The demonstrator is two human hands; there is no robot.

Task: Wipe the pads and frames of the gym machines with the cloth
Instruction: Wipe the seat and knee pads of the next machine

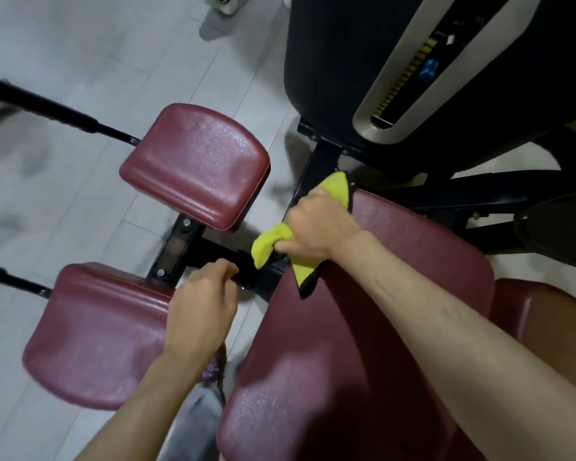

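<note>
Head view: right hand point(316, 224) gripped the bunched yellow cloth point(338, 186) mid-picture, apparently wiping the large pad point(363, 344) at its upper edge; left hand point(200, 307) curled beside the black frame point(220, 251), grip unclear. That frame likely needed wiping next.

Your right hand point(316, 227) grips the yellow cloth point(266, 247) at the far edge of the large maroon pad point(363, 344). Your left hand point(200, 307), fingers curled, sits at the black frame bar point(215, 249), just beside the lower small pad point(97, 334). The upper small pad point(197, 164) lies apart.
</note>
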